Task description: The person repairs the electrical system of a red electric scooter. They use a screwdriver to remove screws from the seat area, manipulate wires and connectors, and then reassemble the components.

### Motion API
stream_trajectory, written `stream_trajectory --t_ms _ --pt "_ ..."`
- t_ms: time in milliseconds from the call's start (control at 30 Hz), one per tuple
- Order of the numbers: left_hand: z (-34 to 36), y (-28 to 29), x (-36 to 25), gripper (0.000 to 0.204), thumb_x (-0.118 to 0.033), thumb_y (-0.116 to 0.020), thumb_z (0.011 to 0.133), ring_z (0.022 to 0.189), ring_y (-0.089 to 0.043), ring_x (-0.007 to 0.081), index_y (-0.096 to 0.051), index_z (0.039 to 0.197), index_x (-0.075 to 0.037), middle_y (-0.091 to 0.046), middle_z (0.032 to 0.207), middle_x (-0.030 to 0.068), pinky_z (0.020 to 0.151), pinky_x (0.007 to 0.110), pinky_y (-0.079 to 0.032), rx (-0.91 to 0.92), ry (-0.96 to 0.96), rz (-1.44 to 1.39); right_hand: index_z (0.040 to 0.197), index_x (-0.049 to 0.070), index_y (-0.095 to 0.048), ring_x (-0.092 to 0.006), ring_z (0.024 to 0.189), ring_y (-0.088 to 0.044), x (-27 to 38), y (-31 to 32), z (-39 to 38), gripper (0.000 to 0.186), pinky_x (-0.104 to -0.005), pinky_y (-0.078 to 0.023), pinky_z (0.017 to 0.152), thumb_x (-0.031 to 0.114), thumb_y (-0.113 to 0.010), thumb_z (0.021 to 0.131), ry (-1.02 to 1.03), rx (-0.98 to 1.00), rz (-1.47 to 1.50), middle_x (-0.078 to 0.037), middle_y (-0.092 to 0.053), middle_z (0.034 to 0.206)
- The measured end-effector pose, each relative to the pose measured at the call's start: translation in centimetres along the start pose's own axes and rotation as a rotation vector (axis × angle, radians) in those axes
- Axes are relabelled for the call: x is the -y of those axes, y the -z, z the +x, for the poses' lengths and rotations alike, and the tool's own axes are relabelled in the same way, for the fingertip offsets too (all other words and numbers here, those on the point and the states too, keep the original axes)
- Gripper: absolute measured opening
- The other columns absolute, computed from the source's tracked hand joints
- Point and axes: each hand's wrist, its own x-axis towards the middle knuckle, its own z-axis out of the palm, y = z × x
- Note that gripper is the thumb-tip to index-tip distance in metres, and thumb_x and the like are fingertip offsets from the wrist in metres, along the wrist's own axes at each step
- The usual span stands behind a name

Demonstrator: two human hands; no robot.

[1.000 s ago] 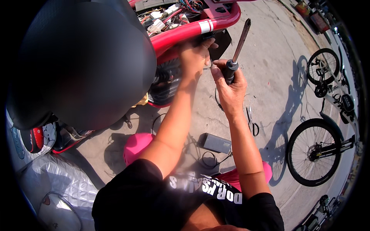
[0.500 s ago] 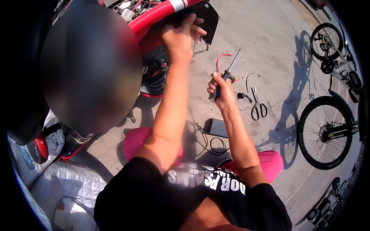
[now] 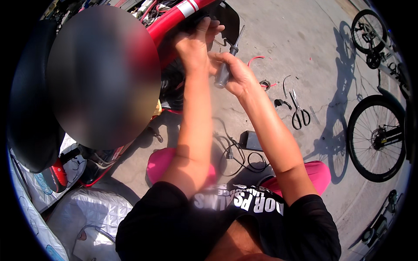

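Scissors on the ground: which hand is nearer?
Right. The right hand is above and left of the scissors; the left hand is farther left, near the red tube.

Large white lettering (image 3: 247, 201) across the black shirt (image 3: 174, 226), its smaller rows (image 3: 233, 187) seemingly unreadable

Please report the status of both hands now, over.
Right hand gripping screwdriver. Left hand by red bar, hold unclear. Scissors on ground, away from both hands.

Cracked grey pavement (image 3: 283, 30) | bright sunlight | parked bicycle (image 3: 373, 60) at right | its shadow (image 3: 343, 67) alongside
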Motion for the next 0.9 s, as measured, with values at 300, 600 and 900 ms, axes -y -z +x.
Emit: stream_trajectory --t_ms 300,600,900 --pt "0.0 0.6 -0.2 0.019 -0.015 -0.073 0.085 0.044 -0.058 0.0138 -0.063 0.086 0.001 -0.068 0.072 0.0133 0.040 0.023 -0.034 0.022 0.033 0.061 0.125 -0.016 -0.042 -0.0335 0.106 -0.064 2.9 3.1 -5.9 0.043 -0.0378 -0.055 0.094 0.009 -0.056 0.093 0.397 -0.095 -0.433 -0.029 -0.057 0.121" --pt "-1.3 0.1 0.0 0.026 -0.025 -0.077 0.083 0.046 -0.059 0.0145 -0.064 0.081 -0.003 -0.066 0.065 0.0077 0.044 0.025 -0.038 0.049 0.115 0.021 0.133 -0.018 -0.032 -0.0404 0.133 -0.040 4.2 2.4 -6.2 0.054 -0.0440 -0.041 0.110 0.014 -0.052 0.095 0.374 0.107 0.029 -0.032 -0.037 0.141" --pt "-6.7 -2.2 2.3 0.013 0.001 -0.067 0.078 0.079 -0.062 0.0129 -0.074 0.090 -0.001 -0.060 0.088 0.0026 0.069 0.027 -0.051 0.853 0.132 0.565 0.132 -0.009 -0.046 -0.0178 0.093 -0.063 5.4 7.6 -8.7 0.052 -0.0342 -0.054 0.085 0.024 -0.058 0.094 0.335 -0.001 0.001 -0.011 -0.062 0.105"
